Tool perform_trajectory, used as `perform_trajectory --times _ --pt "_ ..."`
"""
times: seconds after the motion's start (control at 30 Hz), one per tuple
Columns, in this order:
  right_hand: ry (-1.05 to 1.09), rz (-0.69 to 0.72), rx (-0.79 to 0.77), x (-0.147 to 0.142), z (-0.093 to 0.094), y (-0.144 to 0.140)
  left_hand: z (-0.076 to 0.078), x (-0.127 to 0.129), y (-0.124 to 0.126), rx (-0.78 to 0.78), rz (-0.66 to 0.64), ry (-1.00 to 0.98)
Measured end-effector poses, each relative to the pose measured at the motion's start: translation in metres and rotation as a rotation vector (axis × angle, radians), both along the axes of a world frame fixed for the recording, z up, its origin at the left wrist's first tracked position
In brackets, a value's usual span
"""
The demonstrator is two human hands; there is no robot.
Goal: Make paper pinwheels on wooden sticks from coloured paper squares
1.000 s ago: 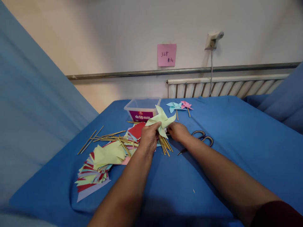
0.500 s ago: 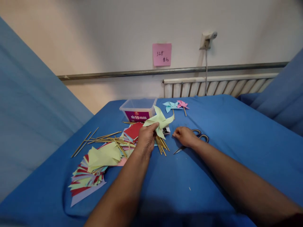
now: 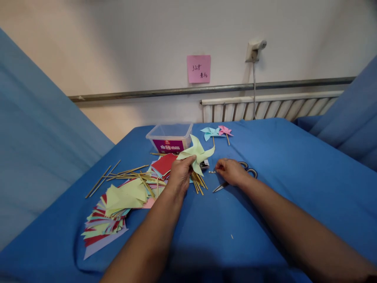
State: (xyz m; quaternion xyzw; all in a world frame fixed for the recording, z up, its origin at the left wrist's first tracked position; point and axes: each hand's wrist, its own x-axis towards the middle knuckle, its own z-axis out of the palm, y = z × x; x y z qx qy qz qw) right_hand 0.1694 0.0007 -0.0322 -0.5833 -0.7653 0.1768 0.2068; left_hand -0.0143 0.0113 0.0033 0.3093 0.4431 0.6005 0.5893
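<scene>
My left hand (image 3: 182, 173) is closed on a pale green paper pinwheel (image 3: 198, 152), the thumb at its centre and the blades spread out. To the right, my right hand (image 3: 231, 171) rests low over the table with its fingertips pinched together; what they hold, if anything, is too small to make out. Small white beads (image 3: 212, 172) lie just left of those fingertips. Scissors (image 3: 220, 187) lie partly under my right hand, blades to the left and dark handles beyond it. Below the pinwheel is a bundle of thin wooden sticks (image 3: 199, 184).
Fanned coloured paper (image 3: 103, 228), pale yellow sheets (image 3: 126, 194) and loose sticks (image 3: 98, 181) lie on the left. A clear plastic box (image 3: 169, 137) stands behind. A blue pinwheel (image 3: 211, 133) and a pink pinwheel (image 3: 225, 130) lie at the back of the blue-covered table (image 3: 279, 157).
The view has shifted slightly. My right hand's fingertips have moved a little away from the pinwheel, and the white beads beside them now show. My left hand still holds the pinwheel.
</scene>
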Motion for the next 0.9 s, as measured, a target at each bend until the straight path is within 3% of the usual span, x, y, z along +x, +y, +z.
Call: perform_trajectory --times 0.27,0.9 --pt "-0.175 0.109 0.051 -0.005 0.004 -0.011 -0.005 0.000 0.001 0.017 -0.061 0.023" --pt "-0.293 0.070 0.038 -0.010 -0.001 0.002 -0.007 0.006 -0.002 0.015 -0.066 0.011"
